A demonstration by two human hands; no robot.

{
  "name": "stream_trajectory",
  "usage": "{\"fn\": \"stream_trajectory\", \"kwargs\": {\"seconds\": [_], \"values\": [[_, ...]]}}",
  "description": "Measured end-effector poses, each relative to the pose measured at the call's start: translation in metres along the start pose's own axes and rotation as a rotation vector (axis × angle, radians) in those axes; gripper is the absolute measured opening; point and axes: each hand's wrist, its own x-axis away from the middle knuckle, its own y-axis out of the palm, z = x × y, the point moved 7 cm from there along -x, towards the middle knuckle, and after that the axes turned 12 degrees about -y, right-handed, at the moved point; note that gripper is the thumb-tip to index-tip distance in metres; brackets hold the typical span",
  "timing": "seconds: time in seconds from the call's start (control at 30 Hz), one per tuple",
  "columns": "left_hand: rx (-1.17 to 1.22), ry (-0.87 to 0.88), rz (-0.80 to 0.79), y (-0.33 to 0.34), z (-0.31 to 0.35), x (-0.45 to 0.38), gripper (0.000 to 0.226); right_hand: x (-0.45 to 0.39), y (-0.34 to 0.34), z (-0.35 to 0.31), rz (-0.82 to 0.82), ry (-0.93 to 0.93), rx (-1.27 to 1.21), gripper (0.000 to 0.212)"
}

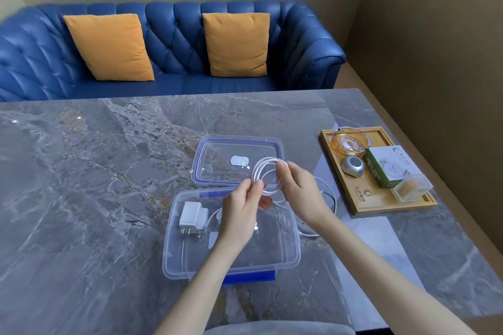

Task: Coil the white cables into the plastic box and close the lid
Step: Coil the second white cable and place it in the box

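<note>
A clear plastic box (pixel 174 264) with blue clips stands open on the marble table in front of me. Its lid (pixel 212 144), clear with a blue seal, lies flat just behind it. Inside the box at the left lie a white plug adapter (pixel 192 217) and a coiled white cable (pixel 215 216). Above the box's far edge I hold a white cable coil (pixel 261 168) of several loops. My left hand (pixel 242 212) pinches its lower left side, my right hand (pixel 298 187) grips its right side. The cable's loose tail (pixel 333 198) trails over the table to the right.
A wooden tray (pixel 362 201) at the right holds an amber glass ashtray (pixel 351 144), a small silver device (pixel 351 167), a green-and-white carton (pixel 389 166) and a clear toothpick box (pixel 412 187). A blue sofa (pixel 174 43) with two orange cushions stands behind the table.
</note>
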Motion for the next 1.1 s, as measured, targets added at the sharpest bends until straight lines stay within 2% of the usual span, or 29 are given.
{"fn": "stream_trajectory", "kwargs": {"seconds": [0.1, 0.2, 0.27, 0.33, 0.4, 0.47, 0.53, 0.57, 0.63, 0.7, 0.8, 0.93, 1.1], "values": [[0.251, -0.119, -0.11, 0.004, -0.005, -0.002, 0.027, 0.003, 0.005, 0.004, 0.005, 0.059, -0.143, 0.039], [0.31, -0.124, -0.168, 0.005, 0.002, -0.001, 0.027, 0.004, 0.008, 0.006, -0.009, 0.092, -0.23, 0.037], [0.257, -0.116, -0.162, 0.0, 0.006, -0.004, 0.028, 0.002, 0.003, 0.005, -0.058, 0.093, -0.134, 0.035], [0.084, -0.1, -0.137, -0.006, 0.008, -0.008, 0.029, 0.0, -0.005, 0.006, -0.099, 0.115, 0.031, 0.029], [-0.101, -0.094, -0.129, -0.009, 0.008, -0.013, 0.032, -0.004, -0.016, 0.006, -0.072, 0.158, 0.088, 0.026], [-0.204, -0.112, -0.137, -0.009, 0.006, -0.014, 0.034, -0.008, -0.023, 0.004, -0.04, 0.215, -0.079, 0.027], [-0.223, -0.162, -0.167, -0.007, 0.003, -0.014, 0.032, -0.008, -0.019, 0.001, -0.07, 0.296, -0.411, 0.031], [-0.199, -0.192, -0.191, -0.005, 0.001, -0.013, 0.03, -0.008, -0.014, -0.003, -0.114, 0.291, -0.54, 0.028], [-0.106, -0.247, -0.263, 0.001, 0.0, -0.009, 0.025, -0.006, -0.006, -0.015, -0.232, 0.198, -0.625, 0.02], [-0.026, -0.284, -0.331, 0.006, 0.0, -0.005, 0.023, -0.004, -0.002, -0.018, -0.257, 0.119, -0.568, 0.015], [0.079, -0.328, -0.377, 0.009, 0.001, 0.0, 0.027, -0.007, -0.005, -0.014, -0.164, 0.03, -0.378, 0.014], [0.224, -0.335, -0.326, -0.001, 0.003, -0.001, 0.025, -0.006, -0.01, -0.01, -0.047, -0.133, 0.082, 0.012], [0.237, -0.307, -0.256, -0.005, 0.002, -0.004, 0.026, 0.002, -0.012, -0.016, 0.094, -0.367, 0.388, 0.025]]}}
